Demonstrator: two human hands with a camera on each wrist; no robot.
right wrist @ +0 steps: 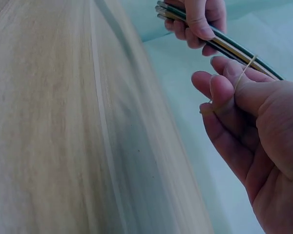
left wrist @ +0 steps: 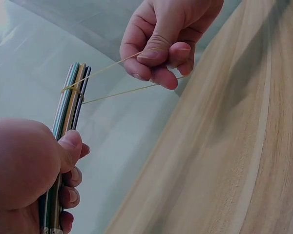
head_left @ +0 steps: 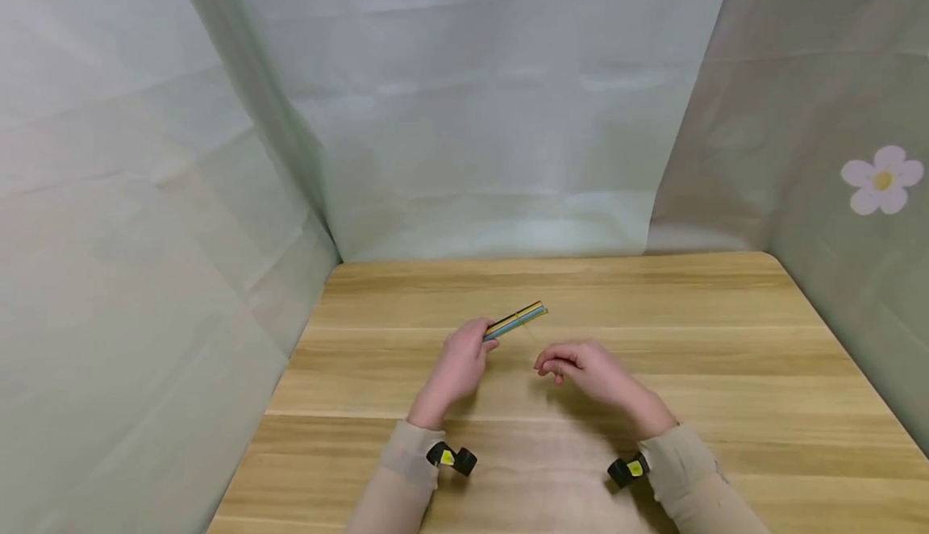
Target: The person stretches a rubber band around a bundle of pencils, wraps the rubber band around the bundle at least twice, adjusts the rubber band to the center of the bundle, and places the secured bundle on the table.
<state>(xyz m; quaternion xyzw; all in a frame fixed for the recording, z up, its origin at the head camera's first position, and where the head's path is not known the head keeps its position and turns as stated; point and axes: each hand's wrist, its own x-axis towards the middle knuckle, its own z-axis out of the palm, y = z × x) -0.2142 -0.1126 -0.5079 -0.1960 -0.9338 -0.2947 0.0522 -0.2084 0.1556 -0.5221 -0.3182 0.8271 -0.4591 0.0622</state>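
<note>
My left hand (head_left: 463, 352) grips a bundle of pencils (head_left: 514, 321), striped in teal, yellow and dark colours. The bundle tilts up to the right above the table. In the left wrist view, a thin yellow rubber band (left wrist: 72, 88) goes round the pencils near their upper end. From there a loop of it stretches across to my right hand (left wrist: 166, 44). There the thumb and curled fingers hold the loop taut, apart from the pencils. The right wrist view shows silver pencil ends (right wrist: 161, 9) sticking out behind my left hand.
Both hands are over a wood-grain table (head_left: 726, 340). Pale cloth walls (head_left: 493, 155) stand behind it and at both sides, the right one with a white flower (head_left: 881, 180). Each sleeve carries a black wrist camera (head_left: 464, 461).
</note>
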